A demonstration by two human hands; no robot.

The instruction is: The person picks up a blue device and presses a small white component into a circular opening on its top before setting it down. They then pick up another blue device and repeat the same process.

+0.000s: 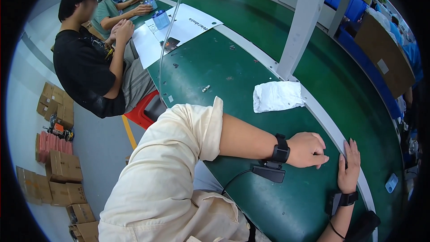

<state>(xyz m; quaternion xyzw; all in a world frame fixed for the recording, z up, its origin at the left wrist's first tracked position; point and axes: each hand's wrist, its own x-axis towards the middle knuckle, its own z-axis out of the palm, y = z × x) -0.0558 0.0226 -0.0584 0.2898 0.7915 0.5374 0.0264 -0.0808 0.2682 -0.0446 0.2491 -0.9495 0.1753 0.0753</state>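
My left hand point(307, 150) rests on the green tabletop point(251, 179), its fingers loosely bent and apart, with nothing visible in them. A black strap point(280, 149) circles that wrist, and a small black box point(269, 173) with a cable hangs beside it. My right hand point(350, 168) lies with fingers stretched out along the white rail point(329, 127) at the table's edge and holds nothing. Its wrist also wears a black strap with a box point(333, 202). Farther off lies a folded white cloth or bag point(277, 97), touched by neither hand. Small metal pieces point(206, 88) sit left of it.
A green conveyor belt point(340, 67) curves beyond the rail, carrying a light-blue container point(391, 183). A white post point(301, 27) rises from the rail. People sit at left, the nearest in black point(89, 67), by white sheets point(192, 20) and a blue container point(160, 19). Cardboard boxes point(64, 166) line the wall.
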